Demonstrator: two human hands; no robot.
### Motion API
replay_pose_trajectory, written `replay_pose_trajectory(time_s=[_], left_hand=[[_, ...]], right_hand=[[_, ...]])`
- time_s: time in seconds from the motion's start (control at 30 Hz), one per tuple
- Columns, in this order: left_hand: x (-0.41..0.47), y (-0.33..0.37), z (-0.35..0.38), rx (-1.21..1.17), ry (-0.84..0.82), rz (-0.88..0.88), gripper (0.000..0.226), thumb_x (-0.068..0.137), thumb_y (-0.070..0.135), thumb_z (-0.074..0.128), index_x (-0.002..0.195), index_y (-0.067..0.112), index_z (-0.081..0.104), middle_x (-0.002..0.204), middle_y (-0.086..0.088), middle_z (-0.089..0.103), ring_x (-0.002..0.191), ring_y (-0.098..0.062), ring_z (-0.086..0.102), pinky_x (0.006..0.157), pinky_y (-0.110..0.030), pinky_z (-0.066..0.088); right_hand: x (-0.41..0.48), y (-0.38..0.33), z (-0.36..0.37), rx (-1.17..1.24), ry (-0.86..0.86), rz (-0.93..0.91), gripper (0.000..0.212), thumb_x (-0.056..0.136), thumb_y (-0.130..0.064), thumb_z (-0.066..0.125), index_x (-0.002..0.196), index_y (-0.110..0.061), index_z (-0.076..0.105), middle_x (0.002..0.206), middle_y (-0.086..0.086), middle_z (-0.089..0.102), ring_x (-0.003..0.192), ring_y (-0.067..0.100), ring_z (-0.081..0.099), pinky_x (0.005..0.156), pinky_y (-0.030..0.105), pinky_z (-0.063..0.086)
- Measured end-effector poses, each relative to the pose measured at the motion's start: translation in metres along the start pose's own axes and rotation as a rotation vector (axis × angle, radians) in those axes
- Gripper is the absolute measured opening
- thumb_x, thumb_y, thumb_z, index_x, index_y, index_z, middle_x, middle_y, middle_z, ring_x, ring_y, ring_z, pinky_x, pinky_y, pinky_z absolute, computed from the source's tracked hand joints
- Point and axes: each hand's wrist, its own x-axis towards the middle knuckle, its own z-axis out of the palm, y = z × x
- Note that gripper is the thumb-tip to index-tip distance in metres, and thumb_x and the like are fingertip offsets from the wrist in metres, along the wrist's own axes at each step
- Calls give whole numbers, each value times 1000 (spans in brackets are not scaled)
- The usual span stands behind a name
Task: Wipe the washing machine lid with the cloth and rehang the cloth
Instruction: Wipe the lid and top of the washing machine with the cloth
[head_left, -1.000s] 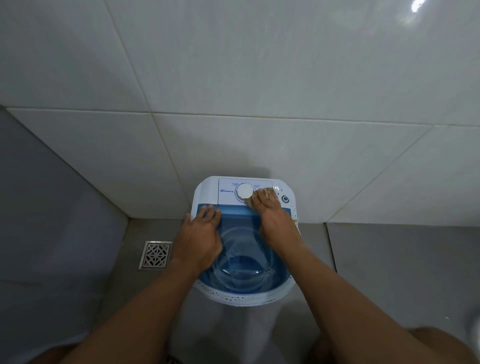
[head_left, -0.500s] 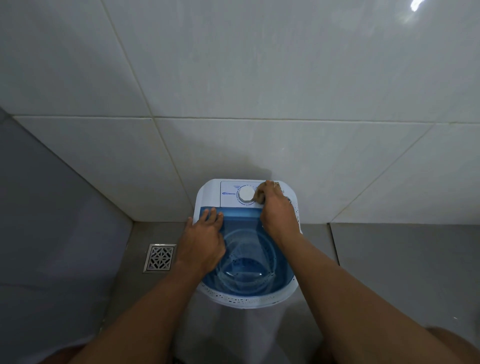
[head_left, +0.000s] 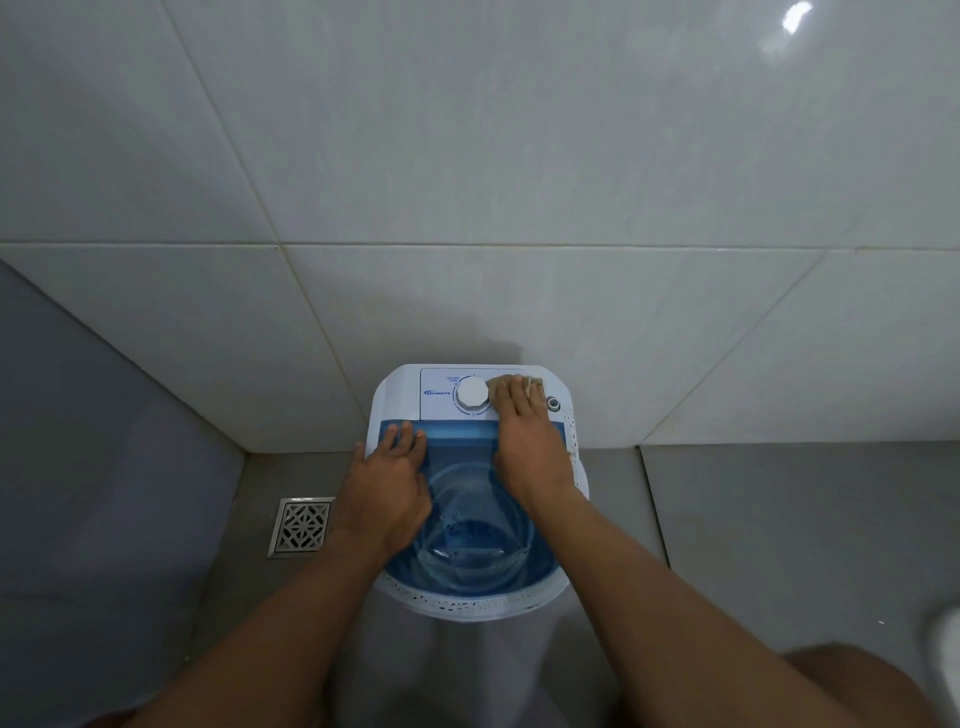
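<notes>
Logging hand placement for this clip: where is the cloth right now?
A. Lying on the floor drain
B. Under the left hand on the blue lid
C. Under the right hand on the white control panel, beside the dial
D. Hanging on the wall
C: the cloth peeks out beneath the right hand on the control panel, right of the dial.

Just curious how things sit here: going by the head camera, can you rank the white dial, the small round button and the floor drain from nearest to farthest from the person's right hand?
From the right hand:
1. White dial, touching the fingertips' left side.
2. Small round button, just right of the fingers.
3. Floor drain, far left on the floor, beyond the left hand.
</notes>
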Motion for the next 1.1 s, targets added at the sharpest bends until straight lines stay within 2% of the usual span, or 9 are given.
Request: replay_pose_trajectory(time_s=[0.1, 0.23, 0.37, 0.43, 0.57, 0.77, 0.93, 1.1], left_hand=[[1, 0, -1, 9, 6, 1, 65, 83, 26, 24, 146, 12, 32, 155, -8, 29, 143, -23, 23, 115, -50, 22], [-1, -1, 0, 13, -5, 5, 66, 83, 27, 23, 146, 12, 30, 155, -8, 28, 143, -24, 23, 115, -51, 22], [-1, -1, 0, -7, 1, 6, 66, 83, 26, 23, 147, 12, 29, 155, -8, 28, 144, -24, 22, 115, -50, 21], [0, 0, 0, -8, 6, 6, 65, 83, 26, 23, 147, 12, 29, 155, -8, 28, 144, -24, 22, 115, -50, 21], [-1, 0, 0, 1, 4, 5, 64, 84, 27, 23, 147, 13, 28, 156, -7, 27, 144, -23, 22, 115, -49, 20], [0, 1, 0, -1, 0, -1, 58, 91, 21, 32, 148, 13, 26, 157, -6, 24, 145, -22, 18, 116, -49, 17], [0, 4, -1, -4, 4, -7, 58, 92, 19, 35, 148, 12, 25, 157, -7, 23, 145, -23, 19, 115, -50, 19], [-1, 4, -1, -32, 8, -14, 58, 92, 18, 36, 148, 12, 25, 157, -6, 23, 145, -22, 17, 116, -49, 19]], right_hand=[[3, 5, 1, -50, -9, -25, 88, 82, 4, 56, 153, -6, 4, 161, 16, 3, 148, 36, -4, 120, 43, 6], [18, 10, -7, -52, -1, -6, 83, 80, 4, 54, 151, -4, 11, 159, 20, 10, 146, 40, 2, 120, 47, 7], [31, 15, -18, -65, 34, -11, 65, 78, 6, 51, 140, -2, 35, 143, 22, 37, 137, 38, 28, 118, 40, 19], [33, 18, -23, -37, 31, 23, 59, 79, 6, 51, 136, -4, 42, 137, 19, 44, 131, 35, 36, 113, 38, 29], [31, 24, -30, 38, 18, 125, 57, 77, 6, 52, 132, -7, 45, 130, 16, 49, 119, 33, 47, 96, 36, 41], [12, 31, -22, 76, 57, 228, 48, 74, 6, 51, 121, -4, 47, 118, 16, 53, 105, 34, 53, 85, 37, 44], [-3, 29, -13, 113, 77, 293, 57, 72, 9, 53, 127, -3, 42, 128, 18, 49, 116, 33, 49, 93, 40, 45], [-25, 19, -6, 66, 119, 292, 61, 77, 8, 52, 136, 3, 36, 139, 23, 43, 128, 36, 42, 109, 41, 36]])
